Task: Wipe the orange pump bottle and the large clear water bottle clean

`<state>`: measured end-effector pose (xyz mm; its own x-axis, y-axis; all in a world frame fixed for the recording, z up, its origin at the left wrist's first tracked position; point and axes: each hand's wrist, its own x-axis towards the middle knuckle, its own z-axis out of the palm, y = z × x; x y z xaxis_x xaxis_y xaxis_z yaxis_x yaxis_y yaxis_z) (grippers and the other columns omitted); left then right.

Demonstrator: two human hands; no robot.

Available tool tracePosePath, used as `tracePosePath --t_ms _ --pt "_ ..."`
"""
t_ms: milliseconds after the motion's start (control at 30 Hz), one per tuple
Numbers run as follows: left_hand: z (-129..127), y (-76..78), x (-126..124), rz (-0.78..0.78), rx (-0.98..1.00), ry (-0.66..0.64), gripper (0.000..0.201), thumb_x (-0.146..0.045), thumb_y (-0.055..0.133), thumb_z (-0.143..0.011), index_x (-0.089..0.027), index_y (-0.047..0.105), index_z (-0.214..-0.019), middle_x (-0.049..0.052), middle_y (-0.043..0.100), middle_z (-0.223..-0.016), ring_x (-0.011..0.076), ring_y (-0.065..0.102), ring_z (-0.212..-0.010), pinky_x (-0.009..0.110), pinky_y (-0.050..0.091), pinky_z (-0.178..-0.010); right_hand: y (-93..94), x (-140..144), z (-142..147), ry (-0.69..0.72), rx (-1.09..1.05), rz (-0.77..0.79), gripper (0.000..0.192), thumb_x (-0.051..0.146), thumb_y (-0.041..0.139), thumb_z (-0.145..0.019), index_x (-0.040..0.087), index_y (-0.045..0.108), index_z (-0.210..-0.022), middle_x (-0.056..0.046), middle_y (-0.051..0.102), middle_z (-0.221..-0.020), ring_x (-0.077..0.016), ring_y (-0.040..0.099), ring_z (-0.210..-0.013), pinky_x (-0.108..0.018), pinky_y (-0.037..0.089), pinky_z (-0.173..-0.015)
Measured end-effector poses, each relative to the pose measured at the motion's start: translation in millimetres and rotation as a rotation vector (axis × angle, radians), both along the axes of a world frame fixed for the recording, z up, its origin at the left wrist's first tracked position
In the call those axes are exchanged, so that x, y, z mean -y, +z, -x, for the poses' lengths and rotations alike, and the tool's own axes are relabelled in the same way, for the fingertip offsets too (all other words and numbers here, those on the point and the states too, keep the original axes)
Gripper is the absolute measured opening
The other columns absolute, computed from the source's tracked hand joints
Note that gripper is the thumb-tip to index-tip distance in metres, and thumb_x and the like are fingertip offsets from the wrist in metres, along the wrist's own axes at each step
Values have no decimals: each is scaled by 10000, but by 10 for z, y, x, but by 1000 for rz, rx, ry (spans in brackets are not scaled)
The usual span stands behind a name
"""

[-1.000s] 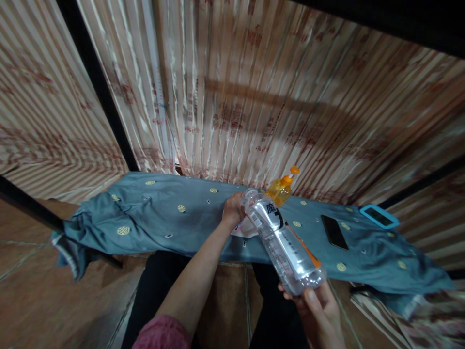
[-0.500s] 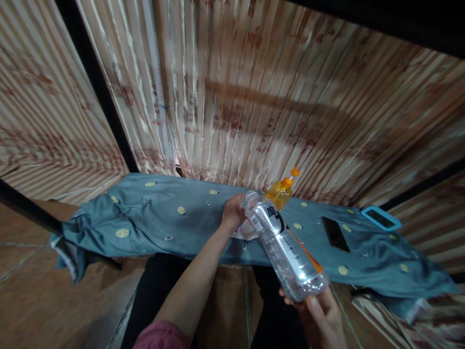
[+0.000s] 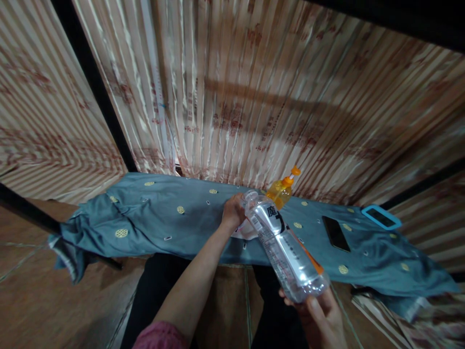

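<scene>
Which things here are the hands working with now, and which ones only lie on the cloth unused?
In use:
- clear bottle, base held by right hand
- bottle mouth, where left hand sits
- white item under left hand

Lying about:
- orange spray bottle
- black phone
- blue-framed device
- blue cloth

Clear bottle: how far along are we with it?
Done: the right hand has the clear bottle lifted by its base, tilted away. In hand: the left hand is at its neck; whether the cap is off cannot be told. Left: the orange bottle stands untouched on the blue cloth.
</scene>
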<state>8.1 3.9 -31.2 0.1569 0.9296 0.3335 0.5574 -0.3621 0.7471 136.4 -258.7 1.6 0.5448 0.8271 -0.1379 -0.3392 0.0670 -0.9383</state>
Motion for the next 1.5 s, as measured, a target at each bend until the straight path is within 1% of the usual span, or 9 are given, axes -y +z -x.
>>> tracePosePath --t_ms 133,267,367,633,833,1000,1200,1333,1500 --pt "-5 -6 -2 9 36 -4 234 -340 634 -922 -159 697 -1056 141 762 -1116 289 701 -1083 421 548 -989 45 -10 34 -14 5 -6 604 521 944 -631 226 703 -1100 -50 817 -789 -203 752 -648 -268 598 -635" --pt "-6 1 -1 11 32 -4 223 -329 643 -913 -164 698 -1053 138 762 -1119 290 703 -1080 417 547 -987 70 -15 52 -14 20 -4 607 543 943 -623 234 708 -1089 -50 820 -798 -191 752 -651 -245 589 -629" --pt "-6 1 2 5 25 3 241 -333 641 -917 -145 694 -1059 154 760 -1108 301 704 -1072 419 551 -969 63 -14 47 -21 22 -2 612 544 943 -621 233 705 -1092 -50 821 -795 -194 752 -651 -248 589 -630" --pt "-11 -36 -8 -19 1 20 225 -358 661 -922 -170 695 -1042 121 759 -1073 266 706 -1045 360 551 -943 74 -22 65 -21 6 -3 661 549 949 -610 220 671 -1111 -39 822 -784 -171 756 -640 -213 592 -640" --pt "-22 -23 -7 -12 -16 34 212 -312 653 -919 -148 696 -1046 134 758 -1066 273 706 -1046 364 542 -936 77 -29 72 -27 -6 0 685 540 960 -589 213 657 -1109 -41 824 -788 -168 765 -642 -194 592 -641" --pt "-18 2 -4 2 -27 35 184 -286 634 -920 -151 706 -1022 134 762 -1054 274 711 -1021 358 539 -910 94 -26 81 -18 -2 4 697 553 948 -608 206 650 -1133 -51 821 -784 -164 766 -655 -189 584 -659" --pt "-12 24 2 9 -24 35 214 -327 630 -934 -155 703 -1038 133 760 -1080 272 702 -1052 357 533 -927 118 -37 115 -40 -14 -7 700 552 964 -577 210 652 -1103 -34 823 -780 -171 768 -636 -201 597 -621" --pt "-4 25 0 24 -35 45 209 -339 645 -925 -164 700 -1026 130 755 -1069 276 698 -1054 356 531 -925 136 -38 129 -42 -35 -25 678 544 982 -539 215 685 -1052 -33 831 -798 -174 770 -628 -207 602 -613" --pt "10 32 -1 27 -5 27 230 -371 645 -922 -175 708 -1026 131 755 -1076 280 692 -1051 370 532 -924 141 -32 141 -24 -28 -13 649 537 979 -552 224 699 -1047 -31 826 -793 -172 767 -651 -208 583 -646"
